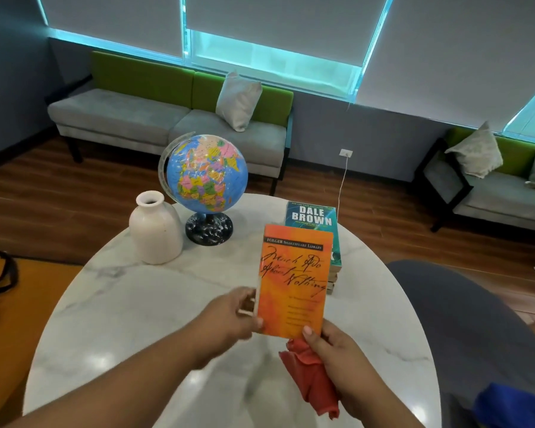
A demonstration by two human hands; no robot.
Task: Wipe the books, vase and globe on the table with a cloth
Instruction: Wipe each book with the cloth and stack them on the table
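I saw a round marble table [130,304] with the globe [204,174] at its far side, leaning on its axis, and the white vase [155,230] upright just beside it to the left. A stack of books [312,217] lay flat to the right. The orange book [294,282] was held above the table in front of the stack, cover facing me, long axis running away from me, title end toward the stack. The red cloth [312,381] hung under its near edge. The left hand [229,319] reached in from the left and gripped the book's left edge; the right hand [337,356] clutched the cloth, thumb pressed on the cover's lower corner.
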